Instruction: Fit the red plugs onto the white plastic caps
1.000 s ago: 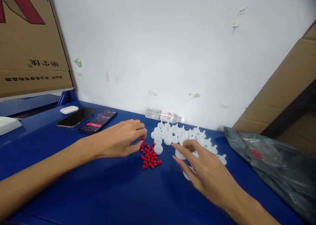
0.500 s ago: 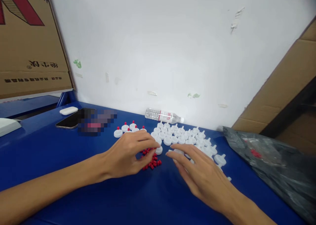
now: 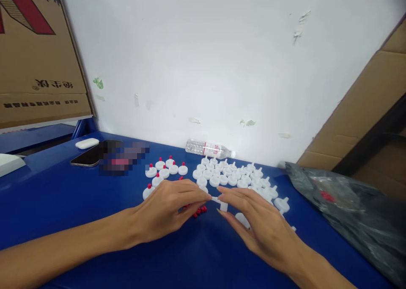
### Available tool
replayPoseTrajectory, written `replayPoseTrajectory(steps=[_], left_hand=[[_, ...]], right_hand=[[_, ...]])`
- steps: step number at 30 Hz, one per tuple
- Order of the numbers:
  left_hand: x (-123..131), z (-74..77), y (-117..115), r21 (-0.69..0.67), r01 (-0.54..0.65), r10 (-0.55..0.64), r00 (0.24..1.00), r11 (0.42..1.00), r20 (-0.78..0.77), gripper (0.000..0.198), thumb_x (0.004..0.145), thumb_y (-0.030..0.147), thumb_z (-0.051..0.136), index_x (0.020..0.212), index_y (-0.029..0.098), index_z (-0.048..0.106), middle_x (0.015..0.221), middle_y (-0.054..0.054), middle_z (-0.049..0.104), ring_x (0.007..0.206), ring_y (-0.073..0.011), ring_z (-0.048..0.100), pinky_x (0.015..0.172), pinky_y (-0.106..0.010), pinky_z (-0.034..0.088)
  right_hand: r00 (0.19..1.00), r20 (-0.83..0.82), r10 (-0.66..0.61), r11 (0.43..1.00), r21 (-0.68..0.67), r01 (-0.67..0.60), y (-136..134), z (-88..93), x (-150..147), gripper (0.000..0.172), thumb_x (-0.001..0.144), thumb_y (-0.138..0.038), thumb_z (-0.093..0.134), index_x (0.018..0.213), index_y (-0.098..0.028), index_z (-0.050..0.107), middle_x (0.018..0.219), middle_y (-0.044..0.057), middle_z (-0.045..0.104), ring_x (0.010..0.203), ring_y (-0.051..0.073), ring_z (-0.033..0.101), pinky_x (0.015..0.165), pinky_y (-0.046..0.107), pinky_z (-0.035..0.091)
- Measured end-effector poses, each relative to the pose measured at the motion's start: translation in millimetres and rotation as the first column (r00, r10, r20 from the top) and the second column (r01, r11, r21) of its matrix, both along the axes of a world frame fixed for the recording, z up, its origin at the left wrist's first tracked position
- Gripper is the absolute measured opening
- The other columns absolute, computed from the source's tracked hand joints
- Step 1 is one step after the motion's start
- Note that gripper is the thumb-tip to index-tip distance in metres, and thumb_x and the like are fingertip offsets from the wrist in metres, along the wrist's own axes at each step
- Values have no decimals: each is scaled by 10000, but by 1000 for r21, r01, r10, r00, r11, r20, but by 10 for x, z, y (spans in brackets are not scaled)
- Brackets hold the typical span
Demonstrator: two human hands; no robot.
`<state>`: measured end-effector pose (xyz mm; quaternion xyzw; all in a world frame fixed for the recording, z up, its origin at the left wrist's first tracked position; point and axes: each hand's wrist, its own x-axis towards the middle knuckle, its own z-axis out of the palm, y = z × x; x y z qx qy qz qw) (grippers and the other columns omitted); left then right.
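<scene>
Between the thumb and fingers of my right hand (image 3: 253,215) is a white nozzle cap (image 3: 223,206), tilted so that its thin spout points left. My left hand (image 3: 174,202) is pinched closed at the spout's tip; whatever its fingertips hold is hidden. Under and beside the left fingers lies a pile of small red caps (image 3: 199,212), partly covered. Behind both hands stand many white nozzle caps (image 3: 223,180) with bare spouts. Farther left, several white nozzle caps with red tips (image 3: 164,172) stand upright on the blue table (image 3: 196,255).
A clear plastic bottle (image 3: 209,148) lies against the wall. To the left are a phone (image 3: 91,153) and a white case (image 3: 87,143). A dark plastic bag (image 3: 355,213) covers the right side. Cardboard boxes (image 3: 41,64) rise at the edges.
My left fingertips have moved right and down from above the red caps to the spout. The nozzle cap in my right hand has come up to meet them.
</scene>
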<state>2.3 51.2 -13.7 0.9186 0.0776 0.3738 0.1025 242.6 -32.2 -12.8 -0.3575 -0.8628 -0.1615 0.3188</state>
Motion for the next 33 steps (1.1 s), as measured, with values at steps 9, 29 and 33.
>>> replayPoseTrajectory(steps=[9,29,33], left_hand=[[-34,-38,8,105,-19,27,997,994,-69,291,990,80,516,1256,167,597,1002,-75,748,874,-170,706,716,-255,565],[19,82,-232,-210,8,-37,990,978,-135,209,998,135,403,835,187,524,748,-9,598,685,-149,528,652,-269,419],[13,108,-255,-203,4,-34,989,979,-146,210,992,138,390,842,187,527,747,-13,592,681,-152,526,651,-271,417]], right_hand=[[999,20,44,997,59,-45,-28,-58,-14,321,951,-118,619,1262,-169,560,1269,93,687,1104,199,661,960,371,570],[997,49,65,969,236,-75,-159,42,-131,235,926,-13,485,993,-176,641,1165,159,742,1086,227,705,859,334,611],[994,99,34,958,279,-60,-187,75,-158,240,927,-30,487,945,-197,658,1147,133,752,1079,200,712,866,281,606]])
